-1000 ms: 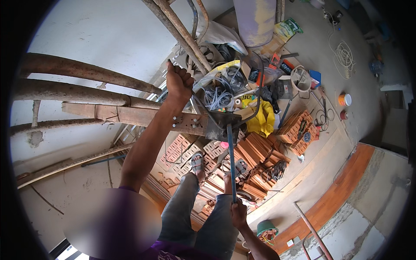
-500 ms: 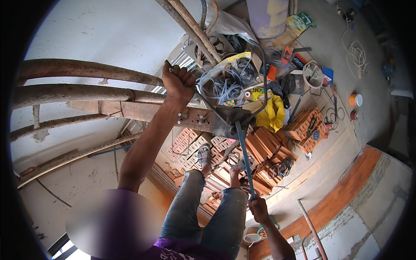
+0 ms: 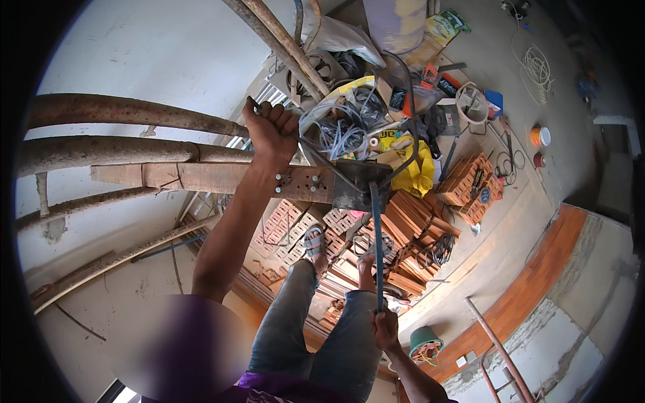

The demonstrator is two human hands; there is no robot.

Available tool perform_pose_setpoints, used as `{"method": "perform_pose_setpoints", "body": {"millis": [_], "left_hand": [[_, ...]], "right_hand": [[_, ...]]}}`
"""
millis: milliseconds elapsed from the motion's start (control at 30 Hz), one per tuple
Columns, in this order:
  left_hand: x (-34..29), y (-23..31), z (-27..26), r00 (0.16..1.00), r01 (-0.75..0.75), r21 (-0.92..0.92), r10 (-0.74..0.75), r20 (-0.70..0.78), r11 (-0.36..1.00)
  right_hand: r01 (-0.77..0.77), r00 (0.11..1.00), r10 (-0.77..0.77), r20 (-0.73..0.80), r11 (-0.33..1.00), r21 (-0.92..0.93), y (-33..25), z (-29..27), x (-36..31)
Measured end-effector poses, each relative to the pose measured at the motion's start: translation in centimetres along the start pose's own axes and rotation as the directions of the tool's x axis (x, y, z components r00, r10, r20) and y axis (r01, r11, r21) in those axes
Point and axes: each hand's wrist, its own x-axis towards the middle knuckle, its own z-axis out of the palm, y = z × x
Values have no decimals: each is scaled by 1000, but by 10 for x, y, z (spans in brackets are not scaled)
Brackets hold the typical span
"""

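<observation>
My left hand (image 3: 272, 134) is closed in a fist around one end of a dark bent metal rod (image 3: 327, 163). The rod runs down to a dark metal plate (image 3: 349, 196) on the end of a wooden plank (image 3: 222, 177), and a dark curved length rises from there to the upper right. Several bolts (image 3: 314, 183) stick out of the plank beside the plate. Lower right, my right hand (image 3: 385, 329) is wrapped round the lower end of a long blue-grey bar (image 3: 378, 248), whose upper end meets the plate. The exact joint at the plate is hard to make out.
Rusty pipes (image 3: 121, 148) run along the left beside the plank. Below lie perforated bricks (image 3: 279, 225), stacked reddish strips (image 3: 413, 225) and my sandalled feet. Clear tubing (image 3: 342, 131), a yellow bag (image 3: 416, 171) and a bucket (image 3: 472, 104) clutter the floor; a green bucket (image 3: 424, 341) stands lower right.
My right hand and the lower end of the bar have swung left, so the bar stands nearly vertical in view. My left hand keeps its grip on the rod. The view has shifted slightly.
</observation>
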Motion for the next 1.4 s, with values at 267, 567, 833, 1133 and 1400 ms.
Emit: {"method": "perform_pose_setpoints", "body": {"millis": [267,567,833,1133,1400], "left_hand": [[-2,4,-4,999,2,36,-1,-50,999],[-6,6,-8,1000,-1,-41,0,-27,999],[-16,9,-12,1000,8,-78,-7,2,997],[-22,38,-26,993,119,76,-120,12,990],[-31,88,27,204,-861,-64,-459,865,-504]], "right_hand": [[-64,998,65,4,975,211,-11,40,-9],[16,998,-25,57,988,156,-29,-1,3],[72,993,-78,91,996,61,-4,-22,10],[99,992,-91,-93,991,95,-10,43,15],[1,999,7,-46,982,187,10,44,3]]}}
